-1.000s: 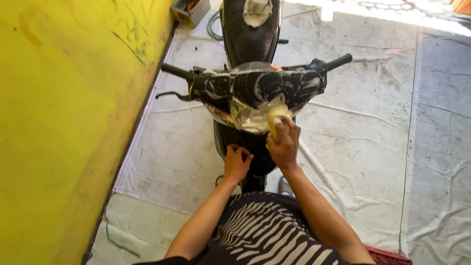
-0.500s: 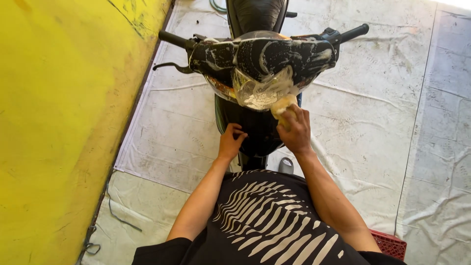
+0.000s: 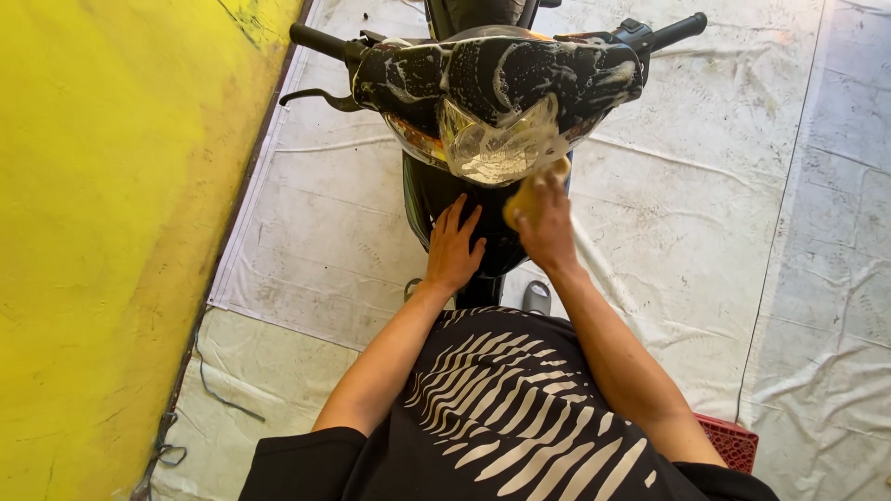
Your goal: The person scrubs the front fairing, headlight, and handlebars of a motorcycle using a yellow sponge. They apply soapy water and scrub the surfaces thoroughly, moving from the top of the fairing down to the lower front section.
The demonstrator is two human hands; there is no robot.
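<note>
Yellow sponge [image 3: 525, 197] is clenched in right hand [image 3: 548, 227]; left hand [image 3: 452, 249] rests flat, fingers released, on soapy motorcycle [image 3: 497, 79]; suds risk slippage.

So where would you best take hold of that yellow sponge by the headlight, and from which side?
Probably by its lower back edge, coming from below and behind, as the right hand does now. The yellow sponge is pressed up against the soapy headlight, so its front face is blocked; only the rear, facing the person, is free for fingers to wrap.

A yellow wall [image 3: 102, 241], white tarpaulin [image 3: 705, 213] and red crate [image 3: 733, 441] surround.
</note>
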